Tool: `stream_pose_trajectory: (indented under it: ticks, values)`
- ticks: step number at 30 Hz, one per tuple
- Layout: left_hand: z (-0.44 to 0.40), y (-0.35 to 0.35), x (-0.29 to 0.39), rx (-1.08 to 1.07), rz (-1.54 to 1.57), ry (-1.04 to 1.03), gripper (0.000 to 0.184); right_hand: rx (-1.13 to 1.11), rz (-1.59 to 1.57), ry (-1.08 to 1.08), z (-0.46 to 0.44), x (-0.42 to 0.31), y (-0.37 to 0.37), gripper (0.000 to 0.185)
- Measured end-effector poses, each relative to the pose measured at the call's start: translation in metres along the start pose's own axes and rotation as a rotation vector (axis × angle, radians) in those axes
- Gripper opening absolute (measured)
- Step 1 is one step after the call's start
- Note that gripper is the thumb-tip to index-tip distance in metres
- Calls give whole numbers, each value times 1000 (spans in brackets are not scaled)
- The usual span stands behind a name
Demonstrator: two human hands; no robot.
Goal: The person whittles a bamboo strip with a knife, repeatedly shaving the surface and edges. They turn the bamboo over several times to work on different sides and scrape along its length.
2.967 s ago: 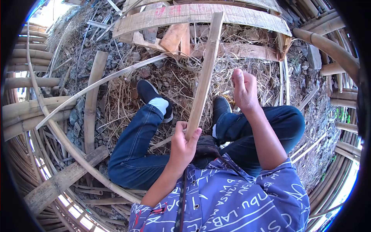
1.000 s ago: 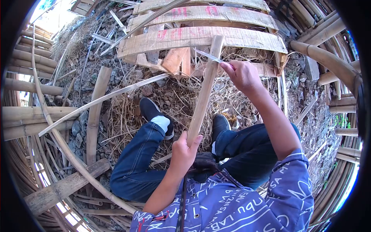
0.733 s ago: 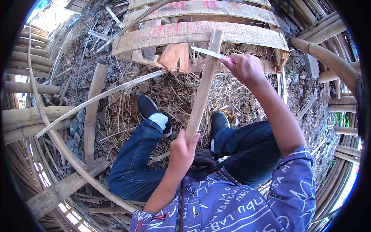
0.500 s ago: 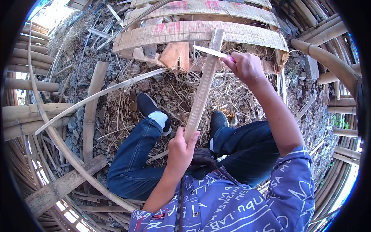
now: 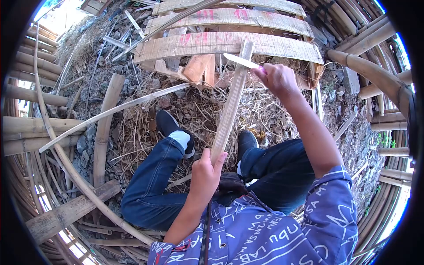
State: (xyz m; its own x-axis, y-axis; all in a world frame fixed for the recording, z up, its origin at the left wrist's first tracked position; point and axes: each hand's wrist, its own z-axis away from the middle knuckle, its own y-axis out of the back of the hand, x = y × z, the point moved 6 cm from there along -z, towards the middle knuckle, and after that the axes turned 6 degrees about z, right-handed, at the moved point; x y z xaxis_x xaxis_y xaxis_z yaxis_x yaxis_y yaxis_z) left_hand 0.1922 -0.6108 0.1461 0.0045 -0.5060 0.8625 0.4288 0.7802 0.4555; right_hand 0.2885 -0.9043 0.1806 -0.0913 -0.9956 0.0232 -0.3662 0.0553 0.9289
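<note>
- Pale wood makes up the long flat strip [image 5: 232,99], which slants away from the left hand [image 5: 206,173]; that hand grasps its lower end, thumb laid along it.
- Pink shows on the handle of the knife [image 5: 239,60], mostly covered by the right hand [image 5: 277,79], which is clenched round it.
- From the right hand the blade points leftward and lies across the strip, near the end farther from the left hand.
- Beyond both hands stands a slatted wooden frame [image 5: 198,45] with red marks; the strip's far end overlaps its nearest slat in view, and whether they touch I cannot tell.
- Ahead of the left hand and a little to its left is one dark shoe [image 5: 168,123]; the other shoe [image 5: 246,142] sits between the two hands.
- Dry straw [image 5: 201,115] covers stony ground ahead of the left hand.
- Well to the left of the left hand lie a thin pale lath [image 5: 110,108] and a bamboo piece [image 5: 101,145], the lath crossing over it.
- Right of the right hand, well apart, are a grey block [image 5: 351,81] and thick bamboo poles [image 5: 380,79].
</note>
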Motion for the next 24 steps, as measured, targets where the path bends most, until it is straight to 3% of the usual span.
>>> stream_pose_trajectory:
  ticks: [3,7,11,14,16,17,19,21,24]
  values:
    - [3,1,3,23,16,-43,39,-129,19,-136,2,26,-1,56]
    - [11,-3,3,-31,-24,-23,38,-103,89,-159,13,41,2,58]
    - [23,-2,-3,-55,15,34,41,-304,73,-552,16,97,11,68]
    - [29,-3,-17,-42,1,35,40,-97,85,-459,20,95,34,73]
    - [27,-5,-16,-48,-5,56,40,-190,-86,-465,20,74,35,71]
    - [26,-6,-14,-52,-12,73,40,-132,-129,-363,21,54,39,66]
    - [26,-6,-11,-61,-5,66,40,-301,-175,-341,31,24,27,59]
    - [28,-2,-5,-61,-4,58,40,-215,-304,-243,36,0,35,54]
    - [37,-1,2,-70,16,67,40,-259,-332,-232,32,-12,50,51]
